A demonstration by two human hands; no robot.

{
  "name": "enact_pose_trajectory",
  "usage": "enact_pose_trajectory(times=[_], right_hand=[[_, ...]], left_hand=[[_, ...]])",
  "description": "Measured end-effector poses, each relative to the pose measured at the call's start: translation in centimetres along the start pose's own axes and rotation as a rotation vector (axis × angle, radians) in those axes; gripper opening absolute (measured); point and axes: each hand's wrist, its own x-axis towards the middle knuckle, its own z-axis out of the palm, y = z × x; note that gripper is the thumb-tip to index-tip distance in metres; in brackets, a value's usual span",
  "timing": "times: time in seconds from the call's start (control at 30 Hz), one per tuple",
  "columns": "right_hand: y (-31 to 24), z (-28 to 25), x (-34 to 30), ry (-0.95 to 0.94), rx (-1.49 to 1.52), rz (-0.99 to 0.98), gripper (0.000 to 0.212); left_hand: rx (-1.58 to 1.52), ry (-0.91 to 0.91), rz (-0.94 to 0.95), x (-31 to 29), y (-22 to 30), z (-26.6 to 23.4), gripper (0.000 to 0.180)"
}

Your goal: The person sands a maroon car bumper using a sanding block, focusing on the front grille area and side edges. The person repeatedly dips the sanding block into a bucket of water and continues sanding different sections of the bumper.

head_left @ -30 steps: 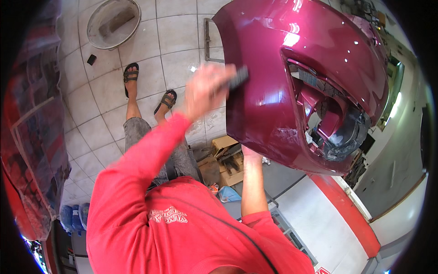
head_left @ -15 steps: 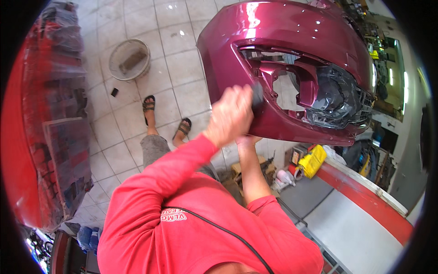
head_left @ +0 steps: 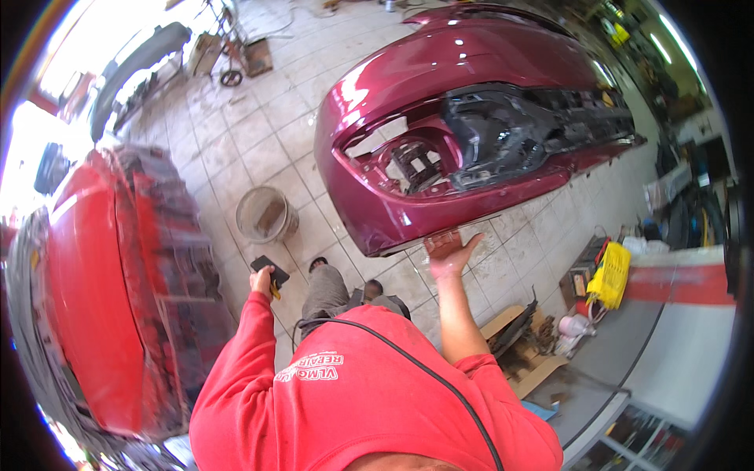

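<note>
A glossy maroon car bumper (head_left: 369, 204) is raised in front of me, with large openings and dark grey inner parts. My right hand (head_left: 449, 255) is at its near lower edge, palm showing and thumb spread away; whether the fingertips touch the edge cannot be told. Off to the left, away from the bumper, my left hand (head_left: 262, 279) is closed on a flat black pad (head_left: 272, 269). A bit of yellow shows beneath the pad.
A round bucket (head_left: 265, 215) stands on the tiled floor. At left is a red car panel (head_left: 98, 290) with plastic wrapping beside it. To the right are a yellow package (head_left: 610, 275), an open cardboard box (head_left: 542, 377) and a workbench (head_left: 691, 345). A black cord crosses my chest.
My left hand has moved off the bumper to the left, carrying the black pad. More of my right hand shows beside the lower edge. The view has shifted, showing more of the floor beyond.
</note>
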Motion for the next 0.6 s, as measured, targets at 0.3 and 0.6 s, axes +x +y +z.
enact_pose_trajectory(times=[0.3,0.6], right_hand=[[-1.4,2.9,2.5,0.042,0.037,-0.336,0.087],[0.8,1.8,4.4,0.269,0.155,-0.376,0.051]], left_hand=[[0.552,-0.313,1.705,-14.6,26.8,20.8,0.038],[0.639,-0.656,2.343,-27.4,45.2,42.2,0.040]])
